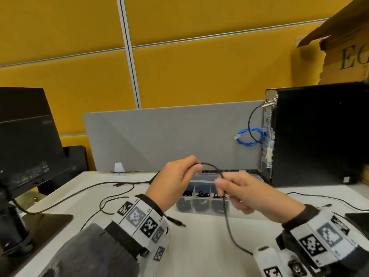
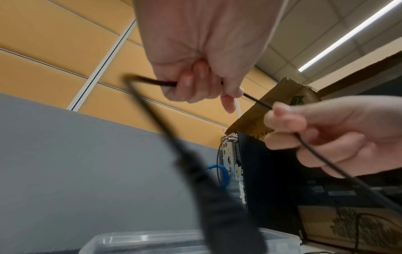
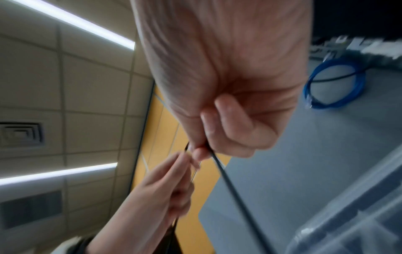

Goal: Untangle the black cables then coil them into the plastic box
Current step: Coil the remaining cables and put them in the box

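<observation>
A thin black cable (image 1: 211,165) arcs between both hands, raised above the clear plastic box (image 1: 201,181). My left hand (image 1: 179,173) grips one stretch of it with curled fingers (image 2: 191,82); a blurred length with a plug hangs down from that hand (image 2: 195,171). My right hand (image 1: 237,188) pinches the cable between thumb and fingers (image 3: 202,149), and the rest drops down to the table (image 1: 229,228). The box's compartments hold coiled black cables (image 1: 199,202). Other black cables lie loose on the white table (image 1: 111,184).
A monitor on its stand (image 1: 26,140) is at the left, a black computer tower (image 1: 319,132) at the right with a blue cable (image 1: 249,136) behind it. A grey divider (image 1: 169,136) backs the desk. A cardboard box (image 1: 343,52) sits on the tower.
</observation>
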